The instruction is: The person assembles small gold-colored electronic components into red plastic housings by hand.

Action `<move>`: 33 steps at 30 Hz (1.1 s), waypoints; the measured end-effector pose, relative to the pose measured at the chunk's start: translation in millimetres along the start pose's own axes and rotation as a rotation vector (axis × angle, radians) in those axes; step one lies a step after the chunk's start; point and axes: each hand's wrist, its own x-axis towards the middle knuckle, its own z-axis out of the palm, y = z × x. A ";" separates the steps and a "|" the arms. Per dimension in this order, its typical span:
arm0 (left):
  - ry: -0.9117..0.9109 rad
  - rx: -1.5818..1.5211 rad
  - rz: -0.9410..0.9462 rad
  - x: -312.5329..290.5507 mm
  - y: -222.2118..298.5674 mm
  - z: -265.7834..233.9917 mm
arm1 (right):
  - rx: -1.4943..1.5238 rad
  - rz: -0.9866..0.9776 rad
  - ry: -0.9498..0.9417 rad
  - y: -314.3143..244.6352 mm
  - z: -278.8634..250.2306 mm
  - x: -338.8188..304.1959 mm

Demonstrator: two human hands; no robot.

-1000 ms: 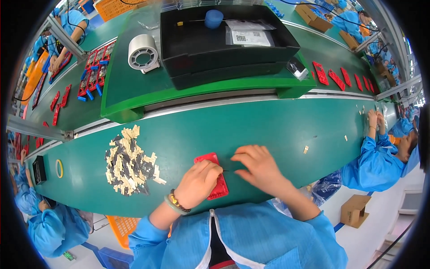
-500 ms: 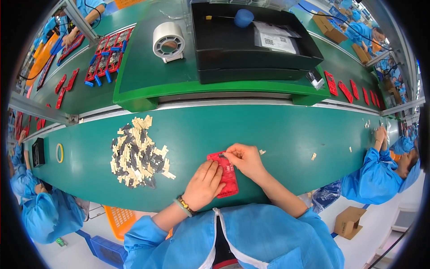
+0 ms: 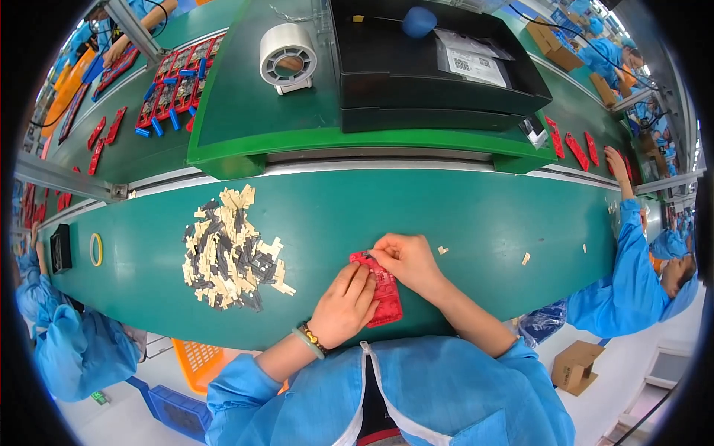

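Left hand (image 3: 343,306) is lying flat over a red oblong plastic casing (image 3: 387,306), right hand (image 3: 410,262) pinching at its top; cream-and-grey flat pieces (image 3: 232,256) are lying centre-left.

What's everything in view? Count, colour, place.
flat rectangular plastic housing: 1, red, green bench front
piled small flat pieces: many, cream and dark grey, bench left
loose flat pieces: several, cream, bench right
thin ring: 1, yellow, bench far left
small box: 1, black, left of ring
spoked cylinder: 1, white, green shelf
large open box: 1, black, green shelf
rounded object: 1, blue, inside large open box
cylinders: several, blue, rear left
thin housings: several, red, rear sides
plastic basket: 1, orange, below bench left
cardboard box: 1, brown, floor right
co-workers: several, blue-clothed, sides and rear
left hand: 1, bare, on housing
right hand: 1, bare, at housing's far end
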 end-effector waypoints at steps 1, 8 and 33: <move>-0.002 -0.004 -0.003 0.1 0.0 -0.2 | -0.017 0.003 -0.016 -2.0 -1.1 -0.5; -0.006 -0.020 -0.009 1.2 0.5 0.8 | -0.096 -0.012 -0.020 -1.6 -2.9 -1.2; 0.036 0.010 -0.062 22.4 4.3 -0.1 | -0.701 -0.531 0.220 11.5 -21.3 -40.4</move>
